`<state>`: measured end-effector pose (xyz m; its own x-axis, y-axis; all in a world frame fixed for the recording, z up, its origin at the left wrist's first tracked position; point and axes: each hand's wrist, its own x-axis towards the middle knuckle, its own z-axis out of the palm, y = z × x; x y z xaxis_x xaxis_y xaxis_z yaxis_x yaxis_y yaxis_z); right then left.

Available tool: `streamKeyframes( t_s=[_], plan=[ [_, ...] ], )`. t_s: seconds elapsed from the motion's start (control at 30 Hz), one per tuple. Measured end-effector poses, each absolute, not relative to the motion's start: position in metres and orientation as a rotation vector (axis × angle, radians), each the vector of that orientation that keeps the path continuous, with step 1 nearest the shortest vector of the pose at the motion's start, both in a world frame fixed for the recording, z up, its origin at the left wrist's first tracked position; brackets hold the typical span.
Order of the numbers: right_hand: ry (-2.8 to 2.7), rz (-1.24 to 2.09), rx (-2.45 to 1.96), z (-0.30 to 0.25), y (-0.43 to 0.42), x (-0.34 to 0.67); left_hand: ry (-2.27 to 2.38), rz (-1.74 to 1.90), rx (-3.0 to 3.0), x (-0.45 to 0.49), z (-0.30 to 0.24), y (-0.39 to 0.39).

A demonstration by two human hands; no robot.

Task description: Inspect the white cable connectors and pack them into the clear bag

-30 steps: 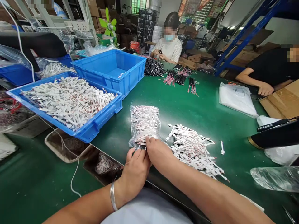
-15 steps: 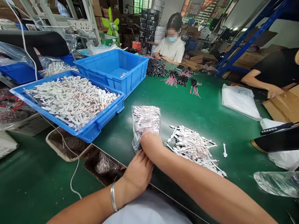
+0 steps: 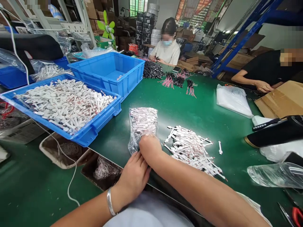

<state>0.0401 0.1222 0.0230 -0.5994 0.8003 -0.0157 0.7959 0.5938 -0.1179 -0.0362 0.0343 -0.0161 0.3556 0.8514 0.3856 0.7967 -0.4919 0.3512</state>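
Note:
A clear plastic bag (image 3: 143, 121) packed with short white-ended cables lies near the table's front edge. My right hand (image 3: 149, 146) is bent over the bag's near end, knuckles up; its fingertips are hidden, so I cannot tell whether they are inside the bag or on top. My left hand (image 3: 134, 170), below a silver bracelet, holds the near edge of the bag, its fingers close together against my right hand and its thumb out of sight. Just right of the bag is a loose pile of the same white cables (image 3: 189, 148), with a single cable (image 3: 220, 147) apart from it.
A blue bin (image 3: 94, 134) heaped with white cables stands left, an emptier blue bin (image 3: 127, 80) behind it. Bundles of black cables (image 3: 151, 68) lie far off near a masked co-worker. At right are white bags (image 3: 233, 99), a black tumbler (image 3: 272, 134), a clear bottle (image 3: 274, 175) and scissors (image 3: 295, 216).
The view has turned slightly right, so the scene shifts left and the scissors show at the lower right. My hands remain at the bag's near end, with my right hand slightly shifted.

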Motion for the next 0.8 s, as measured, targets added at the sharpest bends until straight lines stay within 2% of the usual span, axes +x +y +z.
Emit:
streamKeyframes(
  t_s=[0.1, 0.23, 0.33, 0.43, 0.57, 0.8],
  plan=[
    [-2.768, 0.029, -1.466, 0.031, 0.095, 0.05, 1.56, 0.802, 2.542, -0.044, -0.019, 0.034],
    [-2.889, 0.029, -1.144, 0.037, 0.055, 0.092, 1.637, 0.812, 2.605, -0.057, -0.021, 0.035],
    [-2.732, 0.004, -1.062, 0.029, 0.035, 0.145, 1.61, 0.928, 2.61, -0.057, -0.013, 0.034],
    [-2.398, 0.044, -1.35, 0.016, 0.029, 0.207, 1.42, 0.995, 2.587, -0.043, 0.003, 0.035],
    [-2.127, 0.123, -1.897, 0.008, 0.034, 0.279, 1.111, 0.817, 2.613, -0.009, 0.023, 0.05],
    [-2.055, 0.34, -2.07, 0.012, 0.054, 0.308, 0.939, 0.276, 2.787, 0.049, 0.034, 0.092]
  ],
)
